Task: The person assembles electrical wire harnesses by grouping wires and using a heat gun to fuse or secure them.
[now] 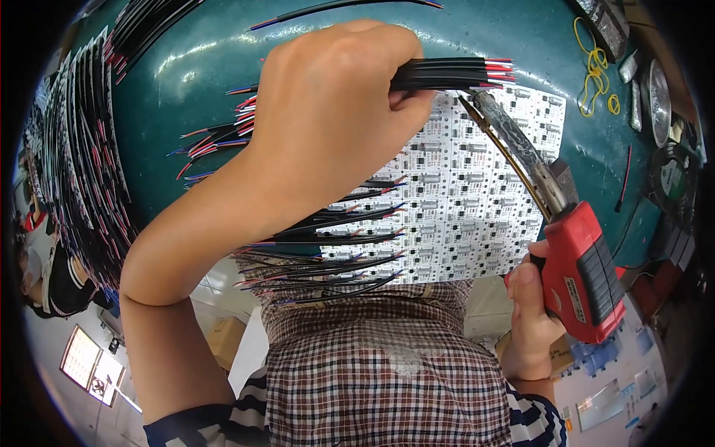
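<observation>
At frame centre, the left hand (pixel 335 119) clamps a black wire bundle (pixel 454 74) above a white circuit panel (pixel 462 201). At lower right, the right hand (pixel 532 313) grips a red soldering gun (pixel 585 272). Best keep the tip steady.

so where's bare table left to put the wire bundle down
Bare green table lies above the left hand, between the stacked boards on the left and the yellow rubber bands. A narrower strip runs right of the white circuit panel, past the soldering gun in the right hand. The panel's left edge is crowded with loose wires.
</observation>
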Action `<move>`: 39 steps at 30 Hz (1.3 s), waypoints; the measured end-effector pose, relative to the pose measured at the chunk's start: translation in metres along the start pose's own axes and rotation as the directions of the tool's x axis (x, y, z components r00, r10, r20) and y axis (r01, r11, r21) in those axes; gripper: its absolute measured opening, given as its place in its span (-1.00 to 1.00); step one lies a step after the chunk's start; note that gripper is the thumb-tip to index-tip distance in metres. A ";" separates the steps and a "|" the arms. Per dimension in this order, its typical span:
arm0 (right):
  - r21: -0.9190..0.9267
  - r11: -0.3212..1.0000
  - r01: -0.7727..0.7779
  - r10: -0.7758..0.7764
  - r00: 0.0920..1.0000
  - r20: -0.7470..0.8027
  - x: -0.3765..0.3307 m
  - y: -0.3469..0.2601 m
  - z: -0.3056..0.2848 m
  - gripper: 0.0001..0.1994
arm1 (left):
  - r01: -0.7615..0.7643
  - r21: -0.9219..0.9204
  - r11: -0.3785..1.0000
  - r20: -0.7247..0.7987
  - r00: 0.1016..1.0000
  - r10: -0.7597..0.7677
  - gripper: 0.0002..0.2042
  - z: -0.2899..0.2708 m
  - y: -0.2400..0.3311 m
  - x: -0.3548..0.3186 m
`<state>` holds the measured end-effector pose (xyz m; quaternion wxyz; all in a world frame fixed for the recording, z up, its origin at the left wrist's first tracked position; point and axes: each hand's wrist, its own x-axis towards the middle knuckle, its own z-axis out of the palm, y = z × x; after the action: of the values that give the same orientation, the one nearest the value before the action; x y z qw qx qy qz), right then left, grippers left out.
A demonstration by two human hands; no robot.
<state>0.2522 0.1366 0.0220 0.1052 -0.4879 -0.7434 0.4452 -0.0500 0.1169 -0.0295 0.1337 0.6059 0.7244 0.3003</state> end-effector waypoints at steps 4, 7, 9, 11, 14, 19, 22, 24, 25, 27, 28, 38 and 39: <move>0.019 0.999 0.050 -0.050 0.999 -0.016 0.001 0.001 0.004 -0.74 | 0.001 0.003 1.000 -0.021 1.000 -0.001 -0.81 0.002 0.001 -0.001; 0.053 0.997 0.050 -0.050 0.999 -0.007 0.004 -0.003 0.005 -0.73 | -0.003 0.003 1.000 -0.031 1.000 0.003 -0.80 0.001 0.001 -0.002; 0.066 0.996 0.061 -0.061 0.998 -0.007 0.005 -0.003 0.006 -0.73 | -0.004 0.005 1.000 -0.030 1.000 0.004 -0.81 0.001 0.002 -0.003; 0.085 0.995 0.050 -0.049 0.999 -0.019 0.003 0.000 0.006 -0.69 | -0.006 0.010 1.000 -0.030 1.000 0.006 -0.81 0.000 0.002 -0.003; 0.045 0.998 0.053 -0.054 0.999 0.004 0.003 0.002 0.004 -0.70 | 0.011 -0.002 1.000 -0.027 1.000 -0.011 -0.81 0.001 0.002 -0.004; 0.067 0.997 0.044 -0.042 0.999 -0.022 0.005 -0.001 0.008 -0.80 | 0.013 0.017 1.000 -0.025 1.000 -0.013 -0.81 0.001 0.003 -0.003; 0.204 0.976 -0.081 0.091 0.995 -0.040 0.005 -0.015 0.013 -0.83 | 0.010 0.026 1.000 -0.022 1.000 -0.009 -0.81 0.002 0.003 -0.003; 0.313 0.934 -0.171 0.188 0.982 -0.026 0.005 -0.014 0.011 -0.82 | 0.014 0.029 0.999 -0.023 1.000 -0.014 -0.81 0.002 0.003 -0.003; 0.158 0.986 -0.050 0.055 0.998 -0.030 0.003 -0.006 0.007 -0.82 | 0.018 0.032 0.999 -0.024 1.000 -0.017 -0.81 0.001 0.003 -0.004; -0.003 0.997 0.078 -0.078 0.997 -0.014 0.003 -0.001 0.003 -0.82 | 0.019 0.035 0.999 -0.026 1.000 -0.018 -0.80 0.001 0.003 -0.004; 0.004 0.996 0.087 -0.087 0.996 -0.015 0.003 -0.001 0.002 -0.83 | 0.017 0.035 0.999 -0.026 1.000 -0.016 -0.80 0.001 0.003 -0.003; -0.220 0.953 0.207 -0.183 0.975 0.124 0.001 -0.001 -0.011 -0.78 | 0.131 0.040 0.991 0.082 0.988 -0.134 -0.84 -0.012 0.014 0.003; -0.220 0.953 0.207 -0.183 0.975 0.124 0.001 -0.001 -0.009 -0.78 | 0.132 -0.054 0.990 0.089 0.988 -0.127 -0.87 -0.021 0.015 0.008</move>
<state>0.2562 0.1426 0.0279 0.0529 -0.3977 -0.8392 0.3672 -0.0515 0.1203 -0.0022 0.2018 0.5657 0.7465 0.2864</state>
